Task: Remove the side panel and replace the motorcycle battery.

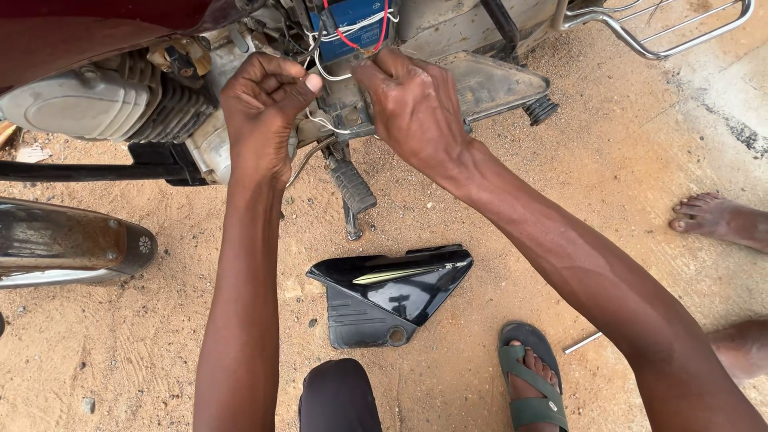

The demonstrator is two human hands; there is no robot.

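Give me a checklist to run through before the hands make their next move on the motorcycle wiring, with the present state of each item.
1. Left hand grips the thin white wire: ok, pinched between thumb and fingers.
2. Right hand sits on the wiring beside the blue box-shaped battery: ok; what its fingertips hold, cannot tell.
3. Thin red wire free of both hands: ok, it loops over the battery.
4. Glossy black plastic side cover out of the way: ok, lying on the sandy ground.
5. Green strapped sandal clear of the cover: ok, apart from it.
6. Wire ends joined: cannot tell, hidden by the hands.
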